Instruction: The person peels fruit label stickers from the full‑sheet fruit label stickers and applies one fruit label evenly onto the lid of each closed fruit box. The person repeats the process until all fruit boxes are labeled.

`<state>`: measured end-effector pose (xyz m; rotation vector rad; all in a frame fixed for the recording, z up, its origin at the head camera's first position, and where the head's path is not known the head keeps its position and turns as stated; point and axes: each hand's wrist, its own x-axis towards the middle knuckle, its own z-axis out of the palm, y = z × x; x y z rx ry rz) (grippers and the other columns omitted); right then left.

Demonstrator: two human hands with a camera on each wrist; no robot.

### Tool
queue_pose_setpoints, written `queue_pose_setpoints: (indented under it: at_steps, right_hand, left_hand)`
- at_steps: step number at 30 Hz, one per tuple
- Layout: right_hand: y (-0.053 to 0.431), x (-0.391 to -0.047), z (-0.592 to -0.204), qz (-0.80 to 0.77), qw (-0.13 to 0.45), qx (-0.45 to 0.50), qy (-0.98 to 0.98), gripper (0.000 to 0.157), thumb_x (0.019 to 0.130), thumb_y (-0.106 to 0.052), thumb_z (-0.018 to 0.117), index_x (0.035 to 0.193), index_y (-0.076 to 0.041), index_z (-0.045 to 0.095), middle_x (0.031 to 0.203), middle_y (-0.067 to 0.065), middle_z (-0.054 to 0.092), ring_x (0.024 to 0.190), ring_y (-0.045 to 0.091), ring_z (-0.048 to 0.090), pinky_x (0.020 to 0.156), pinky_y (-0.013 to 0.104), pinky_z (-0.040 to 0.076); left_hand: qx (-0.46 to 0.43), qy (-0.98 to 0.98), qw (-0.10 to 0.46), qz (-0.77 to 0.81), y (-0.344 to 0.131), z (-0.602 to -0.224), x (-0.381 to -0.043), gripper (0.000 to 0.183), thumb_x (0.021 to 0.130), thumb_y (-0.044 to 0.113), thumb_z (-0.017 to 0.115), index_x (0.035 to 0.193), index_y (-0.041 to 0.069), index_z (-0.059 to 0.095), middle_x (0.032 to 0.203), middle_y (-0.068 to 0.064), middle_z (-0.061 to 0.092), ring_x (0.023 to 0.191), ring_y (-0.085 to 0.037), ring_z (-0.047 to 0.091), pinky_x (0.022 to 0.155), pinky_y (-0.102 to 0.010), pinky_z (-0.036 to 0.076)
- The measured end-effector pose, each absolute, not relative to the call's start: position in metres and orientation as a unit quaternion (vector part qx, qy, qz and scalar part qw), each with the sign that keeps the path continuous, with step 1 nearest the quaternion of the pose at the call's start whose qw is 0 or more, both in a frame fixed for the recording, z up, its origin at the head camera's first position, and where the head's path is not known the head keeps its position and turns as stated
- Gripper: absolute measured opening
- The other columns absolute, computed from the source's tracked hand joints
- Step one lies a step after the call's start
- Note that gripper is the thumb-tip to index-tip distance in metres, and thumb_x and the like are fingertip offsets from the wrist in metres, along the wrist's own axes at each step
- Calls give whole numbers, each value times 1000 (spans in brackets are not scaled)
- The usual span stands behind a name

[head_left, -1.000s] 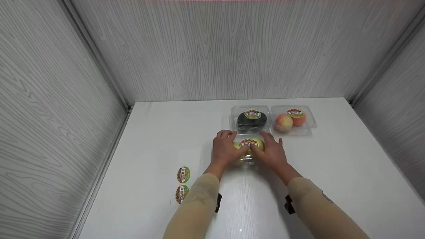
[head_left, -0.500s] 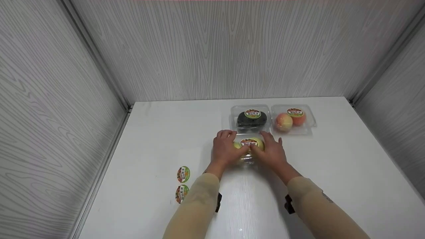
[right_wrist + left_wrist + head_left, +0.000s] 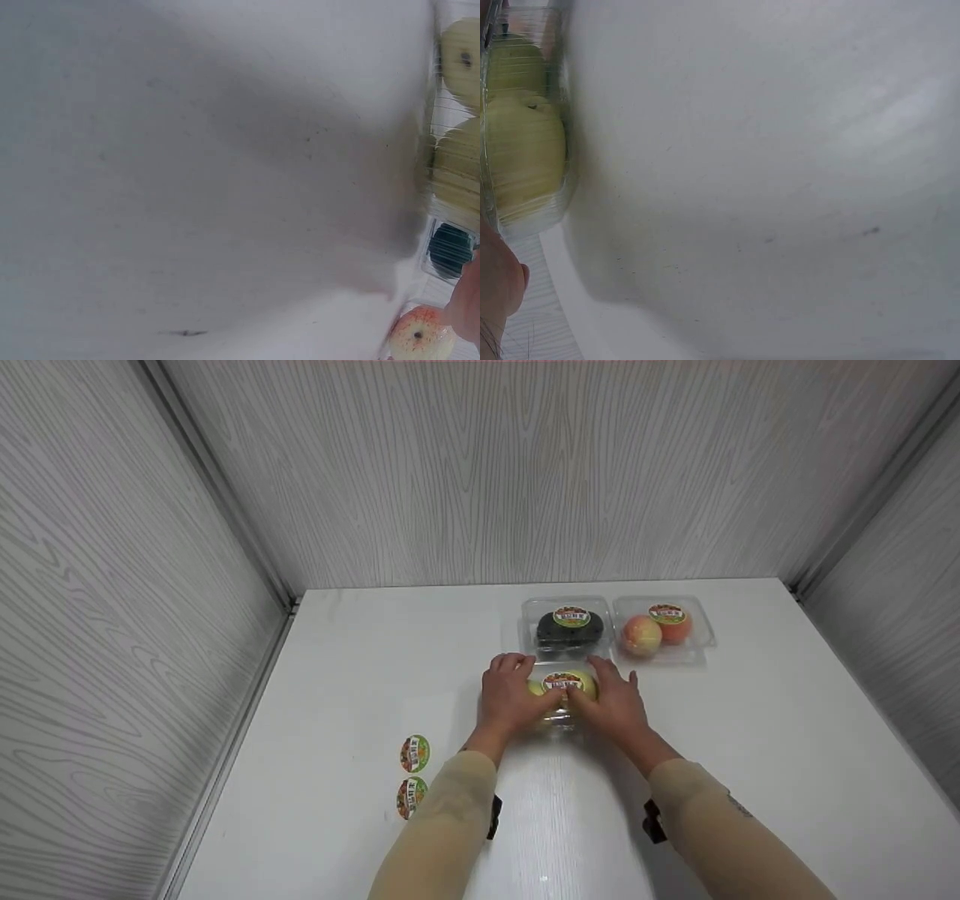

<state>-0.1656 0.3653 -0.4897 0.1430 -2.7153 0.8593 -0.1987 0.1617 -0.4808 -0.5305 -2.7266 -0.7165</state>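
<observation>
Between both hands sits a clear plastic clamshell box (image 3: 556,718) with yellow-green fruit (image 3: 526,154) inside and an oval label (image 3: 562,681) on its lid. My left hand (image 3: 512,695) grips the box's left side, thumb on top by the label. From the right, my right hand (image 3: 613,702) holds it the same way, its thumb meeting the other at the label. In the right wrist view the box wall and pale fruit (image 3: 459,161) show at the right edge. The palms hide both ends of the box in the head view.
Directly behind is a clear box with dark green contents (image 3: 568,631). Beside it, another box holds peach-like fruit (image 3: 642,637); both carry oval labels. Two oval stickers (image 3: 414,754) lie on the white table (image 3: 337,675) at left. Grey wood-grain walls (image 3: 480,472) enclose the back and sides.
</observation>
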Motion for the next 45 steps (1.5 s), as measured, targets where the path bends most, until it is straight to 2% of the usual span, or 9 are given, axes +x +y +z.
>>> queue_pose_setpoints:
  at_steps: [5,10,18,23,27,32,40,45]
  right_hand:
    - [366,-165,-489,306,125,40,-943,68,100,-37,62,154,1,46,156,25,50,142,44,51,122,72,12]
    - [366,-164,-489,309,117,35,-943,63,101,-30,56,155,1,46,157,25,49,149,43,43,122,72,12]
    - [364,-164,-492,313,158,48,-935,54,101,-20,49,150,3,50,151,26,55,142,45,51,120,74,17]
    - [364,-162,-491,310,146,45,-938,53,104,-23,48,151,2,49,153,27,53,145,44,48,120,74,16]
    - [365,-161,-488,299,118,42,-946,58,108,-32,47,156,1,44,158,27,47,152,44,38,121,73,13]
    - [368,-157,-481,264,104,59,-957,74,109,-47,50,163,0,34,167,27,33,156,45,27,123,71,11]
    - [379,-137,-474,173,104,115,-973,84,105,-56,55,166,-4,31,171,22,28,158,42,23,123,71,9]
    - [385,-125,-475,138,96,135,-977,88,104,-60,56,167,-5,30,171,20,27,159,40,23,123,71,9]
  left_hand:
    - [-187,-939,145,-252,162,-481,-198,77,84,65,73,139,10,70,135,-7,64,133,-29,52,108,-49,45]
    - [-185,-936,149,-259,161,-481,-197,70,86,55,71,138,9,70,133,-7,64,132,-29,53,109,-48,45]
    - [-182,-930,156,-279,160,-482,-196,56,94,41,64,137,7,71,132,-7,66,132,-29,53,111,-49,44]
    - [-181,-928,163,-283,160,-481,-193,50,101,40,58,137,7,72,133,-8,67,132,-30,54,110,-50,45]
    - [-183,-931,160,-272,161,-478,-193,55,103,47,56,139,8,70,137,-7,66,135,-29,53,111,-50,43]
    - [-197,-944,156,-214,158,-465,-191,67,102,58,54,148,10,62,149,-8,60,145,-29,46,116,-51,39]
    - [-222,-967,113,-51,138,-449,-171,88,99,77,44,161,15,47,164,-8,46,157,-31,31,122,-55,30]
    - [-236,-968,85,-2,128,-451,-159,93,99,80,41,164,14,41,169,-8,39,160,-32,24,124,-57,25]
